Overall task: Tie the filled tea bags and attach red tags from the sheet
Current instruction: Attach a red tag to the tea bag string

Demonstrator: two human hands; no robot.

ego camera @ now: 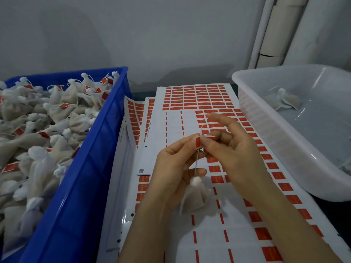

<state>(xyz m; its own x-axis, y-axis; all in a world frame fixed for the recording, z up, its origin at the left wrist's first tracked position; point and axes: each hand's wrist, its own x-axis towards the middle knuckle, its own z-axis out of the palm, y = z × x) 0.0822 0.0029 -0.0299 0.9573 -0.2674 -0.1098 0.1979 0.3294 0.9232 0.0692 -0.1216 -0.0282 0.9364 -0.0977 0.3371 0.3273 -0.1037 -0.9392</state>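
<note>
The fingertips (204, 142) of both hands meet on a small red tag (198, 142), pinching it around the string (196, 164) of a tea bag (193, 198). The left hand (171, 168) holds the tag's near edge between thumb and forefinger, its lower fingers curled in behind the string; the right hand (233, 147) presses from the other side with thumb and a bent finger, its forefinger lifted straight and clear. I judge they are folding the sticker shut over the string, which would explain why both hands crowd one spot.

The bag hangs below, knotted at its neck, its body at or just over the tag sheet (209, 234); I cannot tell if it rests there. Letting it dangle keeps the string taut and straight for the tag.

The sheet lies directly under the hands, many spaces already peeled bare, so the next tag is near. More sheets (197, 97) overlap behind it.

To the left a blue crate (106, 130) is heaped with tagged bags (47, 120), presumably finished ones. To the right a clear tub (275, 130) holds a few untagged bags (284, 100), likely the remaining supply.
</note>
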